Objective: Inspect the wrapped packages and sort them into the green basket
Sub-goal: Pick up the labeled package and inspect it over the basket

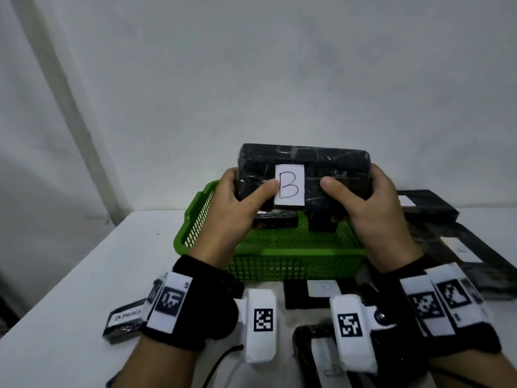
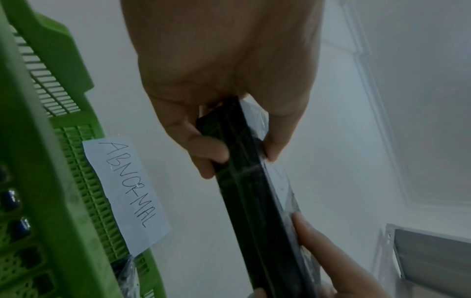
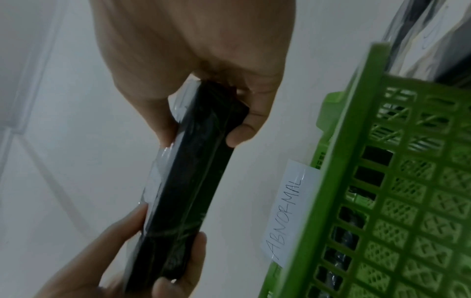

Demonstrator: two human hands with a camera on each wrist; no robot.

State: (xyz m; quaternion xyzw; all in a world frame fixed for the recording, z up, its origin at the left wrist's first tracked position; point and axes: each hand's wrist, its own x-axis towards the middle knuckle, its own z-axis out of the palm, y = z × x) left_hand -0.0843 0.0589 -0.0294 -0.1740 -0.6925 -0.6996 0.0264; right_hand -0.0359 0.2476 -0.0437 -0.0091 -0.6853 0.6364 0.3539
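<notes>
I hold a black film-wrapped package (image 1: 330, 166) upright above the green basket (image 1: 293, 256); its white label (image 1: 289, 184) reads "B". My left hand (image 1: 237, 203) grips its left end with the thumb on the front. My right hand (image 1: 369, 200) grips the right end the same way. The left wrist view shows the package (image 2: 244, 181) edge-on between thumb and fingers; so does the right wrist view, package (image 3: 196, 181). Inside the basket lie two dark packages (image 1: 275, 221). A paper tag (image 2: 127, 193) on the basket (image 2: 38, 181) reads "ABNORMAL".
More black wrapped packages (image 1: 428, 205) lie on the white table (image 1: 70, 275) to the right of the basket, and others in front of it (image 1: 310, 295). A small labelled package (image 1: 123, 323) sits near my left wrist. A white wall rises behind.
</notes>
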